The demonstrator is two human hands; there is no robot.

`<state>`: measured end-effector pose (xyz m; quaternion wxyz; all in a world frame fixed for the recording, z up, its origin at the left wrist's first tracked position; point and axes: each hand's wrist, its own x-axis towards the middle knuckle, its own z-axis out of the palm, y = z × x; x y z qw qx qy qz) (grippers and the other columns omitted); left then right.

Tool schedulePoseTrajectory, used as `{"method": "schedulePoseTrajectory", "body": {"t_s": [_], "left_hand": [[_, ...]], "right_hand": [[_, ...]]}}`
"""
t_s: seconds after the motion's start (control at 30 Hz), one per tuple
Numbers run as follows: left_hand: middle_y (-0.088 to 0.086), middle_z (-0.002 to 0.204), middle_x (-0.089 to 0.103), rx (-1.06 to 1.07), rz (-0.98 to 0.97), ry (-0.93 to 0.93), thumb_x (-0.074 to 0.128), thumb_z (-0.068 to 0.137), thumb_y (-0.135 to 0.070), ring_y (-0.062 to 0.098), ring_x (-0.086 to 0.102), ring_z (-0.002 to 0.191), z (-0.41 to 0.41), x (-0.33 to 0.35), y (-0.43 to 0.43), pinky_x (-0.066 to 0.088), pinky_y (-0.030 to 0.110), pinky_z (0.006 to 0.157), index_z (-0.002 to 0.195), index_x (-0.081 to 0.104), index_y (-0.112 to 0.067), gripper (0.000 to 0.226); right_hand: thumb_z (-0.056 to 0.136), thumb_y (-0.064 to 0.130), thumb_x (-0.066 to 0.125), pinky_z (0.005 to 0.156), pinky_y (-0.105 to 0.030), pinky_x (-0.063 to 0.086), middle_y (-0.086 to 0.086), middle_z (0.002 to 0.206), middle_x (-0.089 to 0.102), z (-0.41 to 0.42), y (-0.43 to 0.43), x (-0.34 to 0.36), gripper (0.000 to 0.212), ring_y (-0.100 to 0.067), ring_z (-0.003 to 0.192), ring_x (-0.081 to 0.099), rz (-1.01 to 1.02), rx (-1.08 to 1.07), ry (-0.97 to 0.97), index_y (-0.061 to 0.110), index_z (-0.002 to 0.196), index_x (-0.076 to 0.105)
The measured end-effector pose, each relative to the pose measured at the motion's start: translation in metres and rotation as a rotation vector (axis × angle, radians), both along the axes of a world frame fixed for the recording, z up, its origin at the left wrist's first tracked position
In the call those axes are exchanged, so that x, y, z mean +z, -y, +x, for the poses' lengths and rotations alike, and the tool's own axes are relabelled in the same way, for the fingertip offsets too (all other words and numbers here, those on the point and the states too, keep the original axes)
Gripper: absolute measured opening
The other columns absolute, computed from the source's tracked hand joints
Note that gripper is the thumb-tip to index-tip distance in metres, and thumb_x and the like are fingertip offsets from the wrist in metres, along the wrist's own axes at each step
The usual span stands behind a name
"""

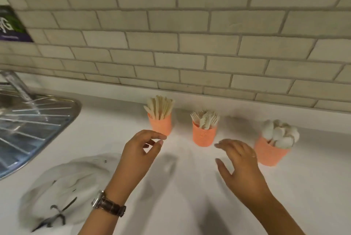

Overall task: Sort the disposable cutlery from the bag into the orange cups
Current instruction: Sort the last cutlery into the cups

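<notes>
Three orange cups stand in a row on the white counter near the tiled wall. The left cup (160,125) holds knives, the middle cup (203,135) holds forks, and the right cup (270,154) holds spoons. My left hand (141,151) hovers just in front of the left cup, fingers curled apart, holding nothing. Between the middle and right cups my right hand (239,160) is spread over the counter, also holding nothing. A crumpled white plastic bag (66,185) lies flat at the lower left; I see no cutlery in it.
A steel sink drainer (32,124) with a tap fills the left edge. A grey tiled wall (190,44) rises behind the cups. A dark packet (11,25) leans at the far left. My left wrist wears a watch (108,204).
</notes>
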<state>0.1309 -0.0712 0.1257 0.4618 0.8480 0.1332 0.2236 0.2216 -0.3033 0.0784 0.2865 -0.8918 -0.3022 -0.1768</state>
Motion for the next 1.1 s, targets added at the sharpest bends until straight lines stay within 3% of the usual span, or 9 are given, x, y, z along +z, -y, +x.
{"method": "schedulePoseTrajectory", "body": {"t_s": [0.2, 0.3, 0.43, 0.5, 0.6, 0.77, 0.93, 1.03, 1.1], "left_hand": [[-0.027, 0.091, 0.06, 0.031, 0.339, -0.15, 0.066, 0.082, -0.023, 0.001, 0.057, 0.086, -0.08, -0.02, -0.119, 0.037, 0.009, 0.079, 0.076, 0.06, -0.045, 0.023], [-0.02, 0.107, 0.056, 0.063, 0.591, -0.163, 0.064, 0.073, -0.039, 0.01, 0.052, 0.097, -0.109, -0.036, -0.164, 0.037, 0.024, 0.087, 0.074, 0.064, -0.04, 0.002], [-0.004, 0.12, 0.058, 0.033, 0.655, -0.306, 0.087, 0.054, -0.028, 0.017, 0.04, 0.11, -0.136, -0.057, -0.21, 0.042, 0.042, 0.089, 0.075, 0.064, -0.043, 0.034], [-0.004, 0.121, 0.055, -0.015, 0.655, -0.31, 0.086, 0.056, -0.022, 0.015, 0.039, 0.108, -0.146, -0.059, -0.225, 0.05, 0.039, 0.084, 0.087, 0.066, -0.045, 0.043], [-0.007, 0.128, 0.047, -0.048, 0.607, -0.237, 0.076, 0.068, -0.009, 0.01, 0.037, 0.113, -0.154, -0.055, -0.248, 0.041, 0.014, 0.084, 0.104, 0.064, -0.046, 0.053], [-0.017, 0.121, 0.039, -0.109, 0.475, -0.101, 0.066, 0.078, 0.006, 0.002, 0.045, 0.117, -0.153, -0.052, -0.286, 0.036, 0.009, 0.103, 0.09, 0.073, -0.036, 0.044], [-0.022, 0.1, 0.055, -0.053, 0.37, -0.187, 0.06, 0.087, -0.006, -0.005, 0.054, 0.093, -0.144, -0.046, -0.309, 0.036, 0.001, 0.083, 0.098, 0.073, -0.033, 0.032], [-0.024, 0.099, 0.055, -0.059, 0.317, -0.208, 0.055, 0.09, -0.008, -0.012, 0.052, 0.089, -0.137, -0.044, -0.318, 0.037, 0.001, 0.079, 0.105, 0.071, -0.027, 0.029], [-0.021, 0.103, 0.053, -0.055, 0.343, -0.244, 0.057, 0.089, -0.012, -0.013, 0.05, 0.085, -0.135, -0.043, -0.319, 0.035, 0.0, 0.077, 0.112, 0.068, -0.025, 0.028]], "right_hand": [[0.083, 0.031, 0.05, 0.093, -0.016, 0.031, 0.018, 0.104, 0.063, -0.082, -0.107, -0.022, 0.025, -0.002, 0.102, 0.049, 0.097, 0.189, -0.11, 0.037, 0.108, 0.052], [0.083, 0.035, 0.05, 0.085, -0.02, 0.042, 0.032, 0.105, 0.056, -0.108, -0.153, -0.03, 0.025, 0.006, 0.103, 0.049, 0.176, 0.179, -0.179, 0.041, 0.107, 0.053], [0.083, 0.04, 0.046, 0.087, -0.012, 0.039, 0.039, 0.112, 0.05, -0.135, -0.201, -0.034, 0.025, 0.01, 0.103, 0.049, 0.22, 0.166, -0.268, 0.045, 0.108, 0.049], [0.083, 0.04, 0.046, 0.081, -0.004, 0.039, 0.031, 0.108, 0.053, -0.145, -0.221, -0.028, 0.022, 0.009, 0.094, 0.053, 0.236, 0.174, -0.315, 0.043, 0.104, 0.052], [0.084, 0.034, 0.048, 0.073, -0.002, 0.04, 0.028, 0.094, 0.059, -0.157, -0.251, -0.018, 0.015, 0.008, 0.081, 0.056, 0.22, 0.273, -0.373, 0.037, 0.096, 0.058], [0.087, 0.034, 0.046, 0.077, -0.006, 0.044, 0.021, 0.091, 0.064, -0.165, -0.297, -0.009, 0.02, 0.006, 0.085, 0.058, 0.042, 0.481, -0.493, 0.03, 0.095, 0.064], [0.092, 0.02, 0.043, 0.09, -0.013, 0.039, 0.006, 0.109, 0.063, -0.164, -0.347, -0.025, 0.026, -0.006, 0.104, 0.054, -0.196, 0.597, -0.448, 0.015, 0.106, 0.065], [0.082, -0.006, 0.048, 0.088, -0.034, 0.047, -0.011, 0.114, 0.056, -0.148, -0.394, -0.047, 0.026, -0.027, 0.107, 0.054, -0.537, 0.622, -0.363, 0.001, 0.102, 0.062], [0.08, -0.006, 0.053, 0.088, -0.038, 0.045, -0.016, 0.119, 0.05, -0.138, -0.418, -0.058, 0.03, -0.032, 0.11, 0.05, -0.784, 0.555, -0.305, -0.001, 0.11, 0.055]]}}
